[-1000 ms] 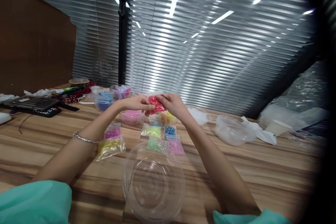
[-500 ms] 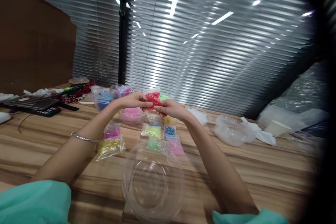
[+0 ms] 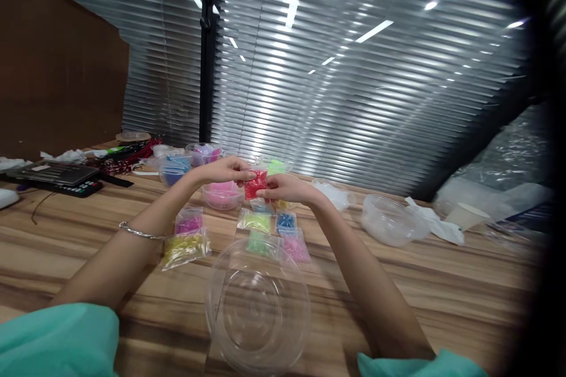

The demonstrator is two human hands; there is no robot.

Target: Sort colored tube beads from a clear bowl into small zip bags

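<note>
Between both hands, above the far part of the table, is a small clear bag of red filling (image 3: pixel 255 186). My left hand (image 3: pixel 230 170) pinches its upper left side, and my right hand (image 3: pixel 285 187) grips its right side. Below it lie a yellow-green bag (image 3: pixel 257 222), a green bag (image 3: pixel 259 242), a dark blue bag (image 3: pixel 286 221) and a pink bag (image 3: pixel 295 245). Left of these, a magenta bag (image 3: pixel 188 224) lies behind a gold bag (image 3: pixel 186 247). An empty-looking clear round plastic bowl (image 3: pixel 259 312) stands nearest me.
At the back are bowls with pink (image 3: pixel 223 194), blue (image 3: pixel 173 171) and purple (image 3: pixel 203 154) contents. To the right stand a clear tub (image 3: pixel 391 221), white tissue (image 3: pixel 435 221) and a paper cup (image 3: pixel 466 216). A remote control (image 3: pixel 82 188) lies at left. Window blinds (image 3: pixel 354 82) rise behind the table.
The red bag has been turned more upright and lowered slightly, and its front now faces me. My right hand has dropped a little; my left hand has barely moved.
</note>
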